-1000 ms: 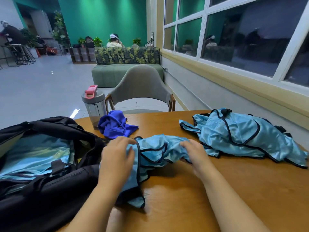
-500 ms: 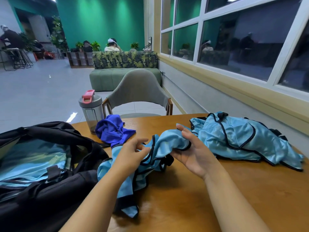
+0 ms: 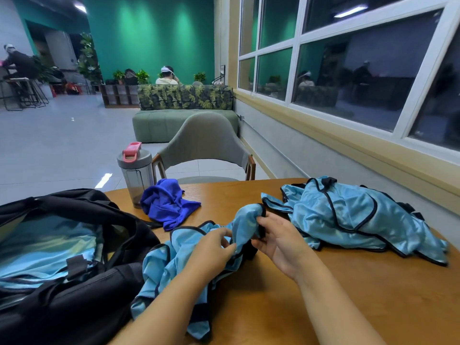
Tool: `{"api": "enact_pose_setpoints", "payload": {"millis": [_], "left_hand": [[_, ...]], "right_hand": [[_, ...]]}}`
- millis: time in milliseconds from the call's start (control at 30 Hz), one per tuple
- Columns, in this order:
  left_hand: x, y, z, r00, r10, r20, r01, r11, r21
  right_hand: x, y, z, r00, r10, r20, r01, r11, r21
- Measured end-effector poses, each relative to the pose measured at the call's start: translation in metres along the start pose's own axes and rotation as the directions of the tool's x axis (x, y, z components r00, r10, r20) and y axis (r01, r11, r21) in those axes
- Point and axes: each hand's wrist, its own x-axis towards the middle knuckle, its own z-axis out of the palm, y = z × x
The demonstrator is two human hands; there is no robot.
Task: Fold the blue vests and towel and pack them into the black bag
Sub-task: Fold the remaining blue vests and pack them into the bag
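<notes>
Whereas one second earlier both hands pressed the light-blue vest [image 3: 174, 265] flat against the table [image 3: 323, 307], the left hand [image 3: 214, 250] and right hand [image 3: 281, 242] now pinch its bunched upper edge, raised off the wood, the right palm turned up; its lower part trails toward 7 o'clock beside the open black bag [image 3: 74, 282]; a second vest pile [image 3: 353, 217] lies unmoved at 2 o'clock; the blue towel [image 3: 166, 202] stays at 11 o'clock, touching the bottle [image 3: 137, 175].
</notes>
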Motion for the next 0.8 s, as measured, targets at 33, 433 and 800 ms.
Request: {"api": "enact_pose_setpoints", "payload": {"millis": [33,433,800], "left_hand": [[0.001,0.001,0.001,1.000,0.021,-0.007,-0.021,0.998,0.052],[-0.011,0.004,-0.050,0.968,-0.034,-0.249,-0.067,0.920,-0.387],[-0.045,0.023,-0.099,0.876,0.282,-0.392,-0.284,0.957,0.054]], "right_hand": [[0.000,-0.001,0.000,0.999,0.004,-0.032,-0.004,1.000,-0.006],[0.010,-0.003,-0.019,0.911,-0.226,-0.344,0.072,0.910,-0.409],[0.000,-0.022,-0.005,0.921,-0.321,-0.220,0.193,0.869,-0.456]]}}
